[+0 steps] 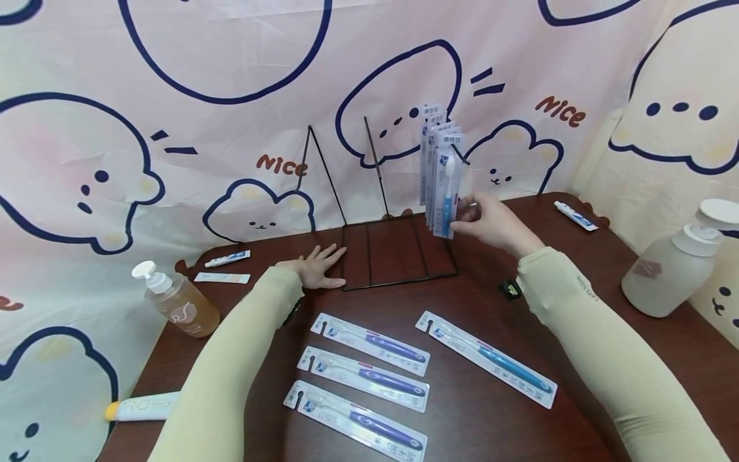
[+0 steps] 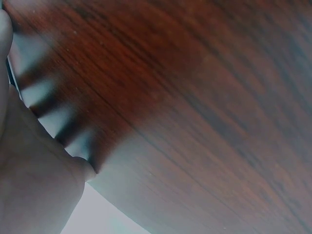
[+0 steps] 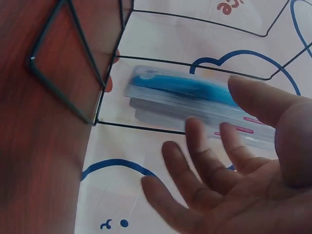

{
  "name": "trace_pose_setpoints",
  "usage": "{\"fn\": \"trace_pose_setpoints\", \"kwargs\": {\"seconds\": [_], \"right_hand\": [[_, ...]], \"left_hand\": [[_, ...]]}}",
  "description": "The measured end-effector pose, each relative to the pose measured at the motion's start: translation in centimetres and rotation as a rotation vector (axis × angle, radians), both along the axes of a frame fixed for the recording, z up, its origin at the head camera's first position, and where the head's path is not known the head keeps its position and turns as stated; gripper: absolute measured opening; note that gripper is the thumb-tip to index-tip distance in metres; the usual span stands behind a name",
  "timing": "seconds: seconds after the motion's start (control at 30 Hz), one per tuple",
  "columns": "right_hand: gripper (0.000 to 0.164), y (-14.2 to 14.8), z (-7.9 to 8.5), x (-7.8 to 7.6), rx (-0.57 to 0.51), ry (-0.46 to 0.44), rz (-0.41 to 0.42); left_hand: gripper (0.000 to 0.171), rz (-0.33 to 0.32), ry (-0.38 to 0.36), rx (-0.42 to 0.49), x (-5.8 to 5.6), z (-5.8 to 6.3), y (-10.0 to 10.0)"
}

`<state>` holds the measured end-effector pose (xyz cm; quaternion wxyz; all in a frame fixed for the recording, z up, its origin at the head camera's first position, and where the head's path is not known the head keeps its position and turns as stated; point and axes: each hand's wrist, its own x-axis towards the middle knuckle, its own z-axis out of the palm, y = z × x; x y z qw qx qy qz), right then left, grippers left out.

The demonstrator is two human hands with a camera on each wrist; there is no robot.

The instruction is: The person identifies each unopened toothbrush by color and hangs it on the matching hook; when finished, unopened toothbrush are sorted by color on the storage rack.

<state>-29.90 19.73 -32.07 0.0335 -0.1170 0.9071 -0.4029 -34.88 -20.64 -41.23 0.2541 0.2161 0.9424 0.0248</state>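
Packaged toothbrushes (image 1: 448,186) hang in a row from a hook of the black wire rack (image 1: 369,252), the front one with a blue handle. My right hand (image 1: 493,221) is at their lower right side, the thumb at the front pack's edge. In the right wrist view, the right hand's fingers (image 3: 202,163) are spread and loosely bent beside the packs. My left hand (image 1: 316,266) rests on the table with fingers spread, fingertips at the rack's left base wire. In the left wrist view, most of the left hand (image 2: 39,161) is cut off.
Three purple toothbrush packs (image 1: 369,378) and one blue pack (image 1: 487,359) lie on the brown table (image 1: 479,423). A pump bottle (image 1: 185,308) and small tubes (image 1: 228,258) are left; a white bottle (image 1: 666,276) and another small tube (image 1: 575,216) are right. A cloth (image 1: 242,141) hangs behind.
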Motion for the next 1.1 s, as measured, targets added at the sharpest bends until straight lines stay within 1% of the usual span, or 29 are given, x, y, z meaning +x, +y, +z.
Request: {"fn": "trace_pose_setpoints", "kwargs": {"seconds": [0.07,0.13,0.2,0.27,0.33,0.4,0.5,0.6,0.7,0.77,0.83,0.9,0.97,1.0,1.03,1.1], "right_hand": [[0.046,0.2,-0.5,0.7,0.046,-0.02,-0.001],[0.045,0.1,-1.1,1.8,0.115,-0.027,0.017],[0.044,-0.2,-1.9,3.4,0.199,-0.035,0.059],[0.045,-0.8,-2.7,5.5,0.299,-0.027,0.117],[0.047,-1.4,-3.7,7.8,0.407,0.014,0.183],[0.05,-1.9,-4.5,10.0,0.489,0.046,0.223],[0.054,-2.2,-5.7,12.6,0.569,0.119,0.236],[0.058,-2.2,-6.7,14.4,0.6,0.171,0.224],[0.058,-1.9,-7.5,15.6,0.618,0.229,0.208],[0.055,-1.6,-7.8,16.1,0.615,0.261,0.196],[0.055,-1.2,-8.0,16.2,0.606,0.272,0.185],[0.06,-0.9,-8.0,16.2,0.595,0.258,0.181],[0.066,-0.5,-7.9,16.2,0.576,0.22,0.181],[0.065,-0.3,-7.9,16.2,0.566,0.203,0.185],[0.061,-0.1,-7.7,16.2,0.559,0.19,0.188],[0.048,0.2,-7.4,16.3,0.535,0.172,0.193]], "left_hand": [[0.09,-0.004,0.003,0.002,0.1,-0.1,0.0],[0.089,-0.006,0.006,0.0,0.1,-0.2,0.1],[0.089,-0.005,0.006,0.001,0.2,-0.2,0.2],[0.089,-0.005,0.003,-0.002,0.2,-0.2,0.4],[0.089,-0.004,0.002,-0.003,0.1,-0.1,0.4],[0.088,-0.003,0.007,-0.006,0.1,0.1,0.4],[0.089,-0.003,0.016,-0.004,0.1,0.5,0.4],[0.089,-0.004,0.016,-0.004,0.0,0.7,0.4],[0.089,-0.002,0.011,-0.001,0.0,0.8,0.3],[0.089,0.0,0.01,-0.002,-0.1,0.8,0.2],[0.089,0.002,0.013,0.003,-0.1,0.8,0.0],[0.089,0.003,0.014,0.007,-0.1,0.8,-0.1],[0.089,0.003,0.011,0.005,0.0,0.7,-0.1],[0.088,0.001,0.008,0.002,0.1,0.7,-0.1],[0.088,-0.001,0.005,-0.001,0.1,0.6,0.0],[0.088,-0.006,0.001,-0.006,0.3,0.5,0.1]]}}
